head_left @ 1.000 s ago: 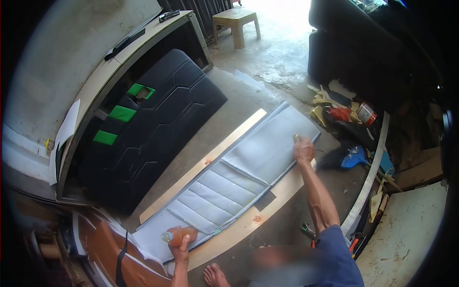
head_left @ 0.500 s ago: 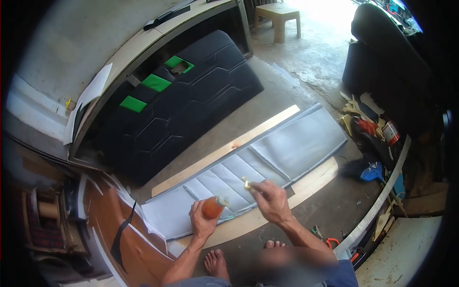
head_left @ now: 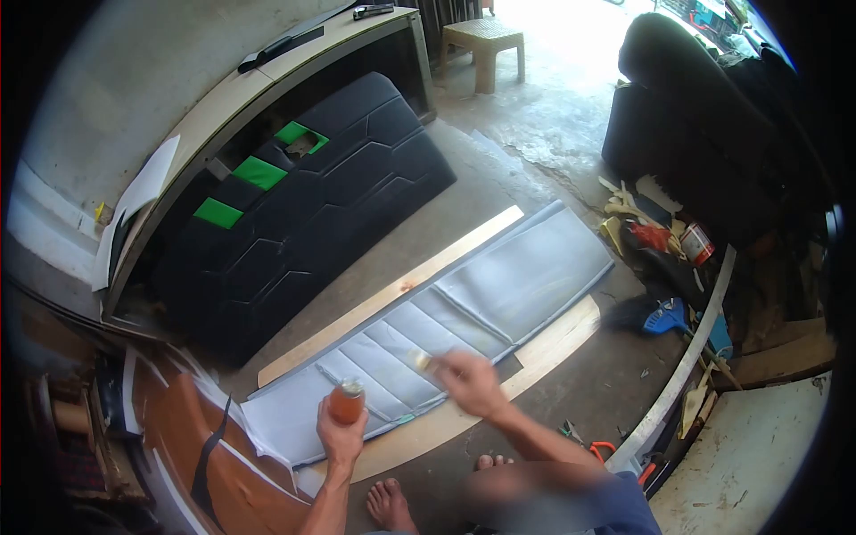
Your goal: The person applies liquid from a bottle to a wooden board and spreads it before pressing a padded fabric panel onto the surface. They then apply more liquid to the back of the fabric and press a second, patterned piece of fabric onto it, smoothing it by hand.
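My left hand (head_left: 340,437) is wrapped round a glass bottle (head_left: 346,407) of amber liquid, its open mouth tilted up. Over the ribbed part of a grey padded panel (head_left: 535,276), my right hand (head_left: 473,385) pinches a small pale, yellowish piece (head_left: 421,360); motion blurs it, and its kind cannot be made out. The panel lies slantwise across pale wooden boards (head_left: 566,332) on the floor. The bottle is above the panel's near left part.
A large black quilted panel (head_left: 357,178) with green patches leans against a cabinet-like frame (head_left: 209,102). Brown sheet material (head_left: 192,419) lies at left. On the right are a blue brush head (head_left: 664,316), a curved strip (head_left: 687,357), a tin (head_left: 696,242) and scraps. A woven-pattern stool (head_left: 483,40) stands behind.
My right hand has moved left and down over the ribbed section with the pale piece. The bottle in my left hand is held more upright. The whole view has shifted slightly.
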A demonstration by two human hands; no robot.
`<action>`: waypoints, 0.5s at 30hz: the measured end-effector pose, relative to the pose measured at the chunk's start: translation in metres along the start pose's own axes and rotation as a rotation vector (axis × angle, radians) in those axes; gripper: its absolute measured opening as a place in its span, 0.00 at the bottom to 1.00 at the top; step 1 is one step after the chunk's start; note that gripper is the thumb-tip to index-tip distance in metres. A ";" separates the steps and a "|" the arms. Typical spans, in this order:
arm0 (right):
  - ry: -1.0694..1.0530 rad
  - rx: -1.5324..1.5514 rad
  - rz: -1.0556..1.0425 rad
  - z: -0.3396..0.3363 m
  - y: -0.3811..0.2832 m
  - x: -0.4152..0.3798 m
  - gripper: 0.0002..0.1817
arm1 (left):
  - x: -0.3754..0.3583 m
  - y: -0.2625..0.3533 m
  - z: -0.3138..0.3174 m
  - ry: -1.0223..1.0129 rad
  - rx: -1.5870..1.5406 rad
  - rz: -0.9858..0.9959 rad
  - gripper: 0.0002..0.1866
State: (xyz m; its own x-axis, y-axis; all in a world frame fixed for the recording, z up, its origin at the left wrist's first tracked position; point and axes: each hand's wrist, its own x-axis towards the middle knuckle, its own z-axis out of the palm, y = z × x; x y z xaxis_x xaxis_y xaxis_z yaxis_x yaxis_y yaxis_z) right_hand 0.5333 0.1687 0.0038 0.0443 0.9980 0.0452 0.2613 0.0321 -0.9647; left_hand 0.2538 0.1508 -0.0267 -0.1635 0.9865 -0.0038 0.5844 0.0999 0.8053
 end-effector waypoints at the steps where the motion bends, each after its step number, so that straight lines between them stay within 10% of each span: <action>1: 0.142 0.040 0.247 -0.027 0.036 0.026 0.16 | -0.002 -0.016 -0.006 -0.010 -0.184 -0.101 0.21; 8: 0.768 -0.507 0.588 -0.194 0.182 0.126 0.20 | -0.009 -0.007 -0.024 -0.035 -0.347 -0.236 0.20; 15: 0.117 -0.640 0.222 -0.048 0.144 0.077 0.14 | -0.006 -0.009 -0.016 -0.104 -0.243 -0.192 0.20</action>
State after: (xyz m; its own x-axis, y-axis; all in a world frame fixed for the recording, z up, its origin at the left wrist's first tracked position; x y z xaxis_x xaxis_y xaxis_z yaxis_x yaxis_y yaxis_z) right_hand 0.6205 0.2472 -0.1192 0.2575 0.9635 -0.0737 0.7503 -0.2475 -0.6130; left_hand 0.2367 0.1417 -0.0249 -0.1627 0.9618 -0.2200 0.3415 0.2641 0.9020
